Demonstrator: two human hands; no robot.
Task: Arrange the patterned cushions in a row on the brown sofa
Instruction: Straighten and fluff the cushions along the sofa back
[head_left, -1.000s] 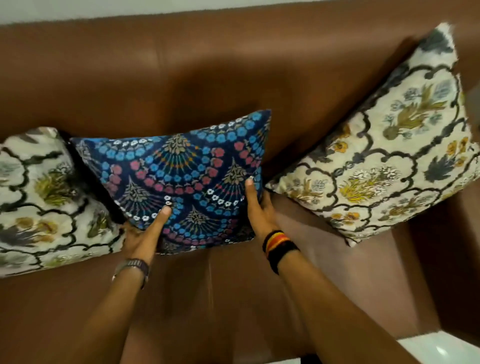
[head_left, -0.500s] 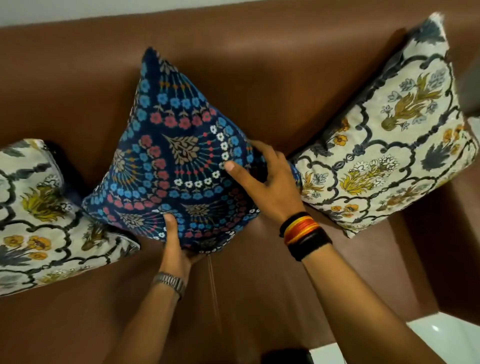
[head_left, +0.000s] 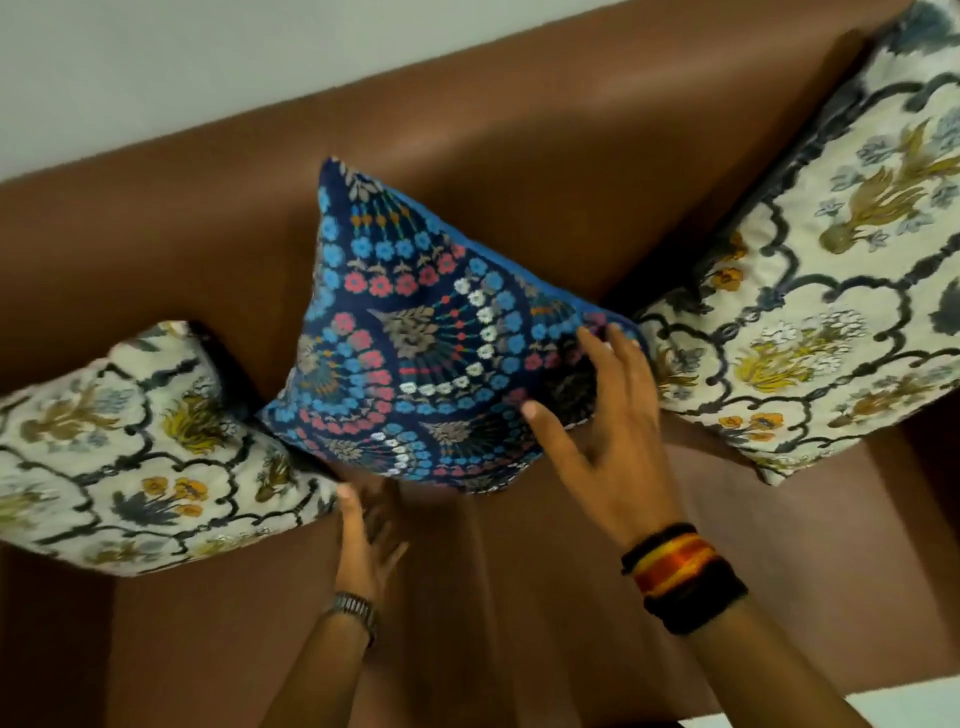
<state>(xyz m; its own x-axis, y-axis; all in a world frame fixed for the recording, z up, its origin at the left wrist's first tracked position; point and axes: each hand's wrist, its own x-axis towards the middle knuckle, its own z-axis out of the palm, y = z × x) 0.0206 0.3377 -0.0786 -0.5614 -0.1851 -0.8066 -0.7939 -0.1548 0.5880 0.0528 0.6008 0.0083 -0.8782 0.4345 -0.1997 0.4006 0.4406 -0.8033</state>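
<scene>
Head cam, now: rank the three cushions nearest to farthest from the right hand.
1. Blue cushion, centre: the right hand rests on its lower right corner.
2. Right cream floral cushion: its near edge is just beyond the fingertips.
3. Left cream floral cushion: past the blue one, beside the left hand.

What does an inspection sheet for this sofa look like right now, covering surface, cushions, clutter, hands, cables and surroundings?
Surface: brown sofa, seat bare in front of the cushions.
Job's things: blue cushion in the middle, standing on a corner; left cream cushion and right cream cushion on either side of it.
Clutter: nothing seen.
Hands: left hand open under the blue cushion's lower edge; right hand spread open on its right corner.
Cables: nothing seen.
Surroundings: pale wall behind the sofa.
</scene>
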